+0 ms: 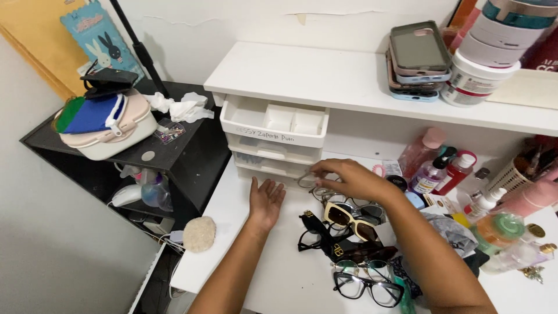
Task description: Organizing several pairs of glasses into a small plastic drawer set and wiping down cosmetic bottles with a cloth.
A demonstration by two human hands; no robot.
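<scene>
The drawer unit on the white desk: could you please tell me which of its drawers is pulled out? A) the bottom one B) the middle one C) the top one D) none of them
C: the top drawer of the drawer unit juts forward, showing its white dividers from above, while the drawers below it sit further back; the right hand holds a pair of glasses in front of the lowest one.

stacked phones [419,58] on white shelf [325,78], round tubs [485,64], pink lunchbox [107,125], crumpled tissue [177,106], pump bottles [442,171]
</scene>
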